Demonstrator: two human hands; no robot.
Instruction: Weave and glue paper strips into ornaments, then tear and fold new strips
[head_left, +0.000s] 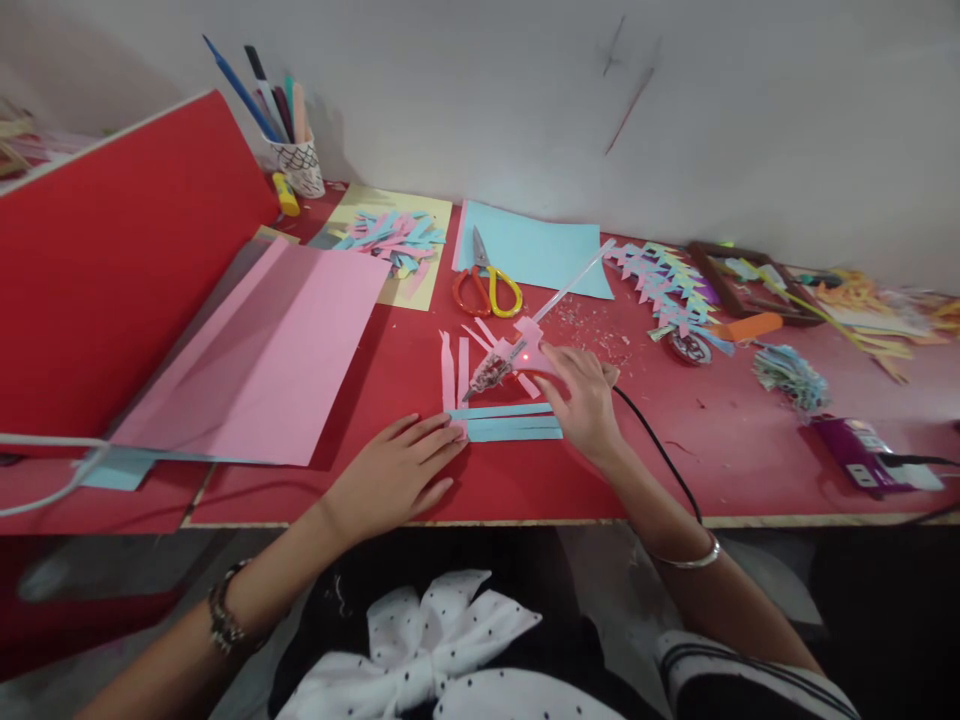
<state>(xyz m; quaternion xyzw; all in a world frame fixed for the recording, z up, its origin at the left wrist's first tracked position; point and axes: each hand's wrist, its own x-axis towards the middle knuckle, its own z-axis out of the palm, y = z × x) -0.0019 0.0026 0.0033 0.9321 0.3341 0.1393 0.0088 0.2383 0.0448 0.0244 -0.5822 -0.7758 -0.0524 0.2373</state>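
Observation:
My right hand (pixel 589 405) is closed round a pink hot glue gun (pixel 527 352), whose small light glows orange-red. A clear glue stick (pixel 574 283) juts from its back end. The nozzle points down at the pink paper strips (pixel 448 375), close above them or touching; I cannot tell which. Blue paper strips (pixel 514 428) lie sideways, their left ends meeting the pink ones. Flat on the table, my left hand (pixel 401 465) has its fingers out, with the fingertips on the strips' left ends. More pink strips lie partly hidden behind the gun.
Red-and-yellow scissors (pixel 487 285) lie on a blue sheet (pixel 555 245). Pink sheets (pixel 262 350) and a pen cup (pixel 300 165) are at left. Cut paper bits (pixel 394 240) sit on yellow paper. The black cord (pixel 660 455) runs by my right forearm; a purple power strip (pixel 855 455) is at right.

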